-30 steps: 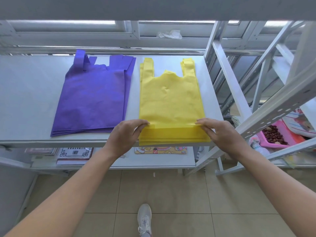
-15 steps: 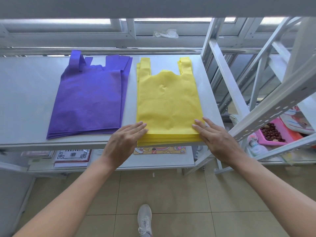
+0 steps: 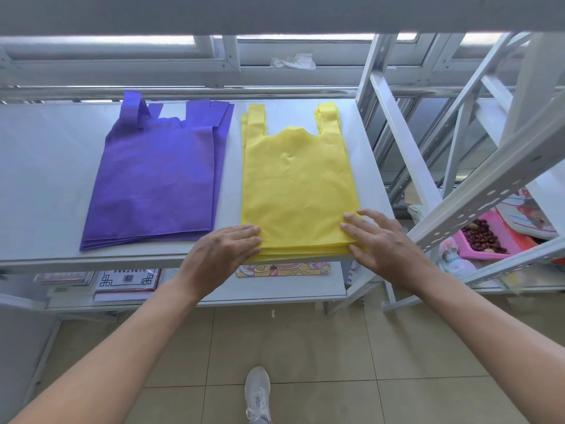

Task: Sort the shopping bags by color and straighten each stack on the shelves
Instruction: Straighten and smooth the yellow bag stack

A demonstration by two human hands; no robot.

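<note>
A stack of yellow shopping bags (image 3: 296,182) lies flat on the white shelf (image 3: 46,179), handles toward the window. To its left lies a stack of purple shopping bags (image 3: 156,182), its layers fanned slightly at the near edge and one handle folded up. My left hand (image 3: 226,249) rests flat with fingers together against the yellow stack's near left corner. My right hand (image 3: 379,240) lies flat, fingers spread, on the near right corner. Neither hand grips anything.
White metal shelf posts and braces (image 3: 403,154) rise at the right. A lower shelf holds a printed packet (image 3: 284,269) and papers (image 3: 128,281). A pink tray of red nuts (image 3: 486,238) sits at the right. My shoe (image 3: 257,393) stands on the tiled floor.
Both hands let go of the yellow stack's near edge and flattened onto its corners. The stack slid a little farther onto the shelf and its front edge lies flatter.
</note>
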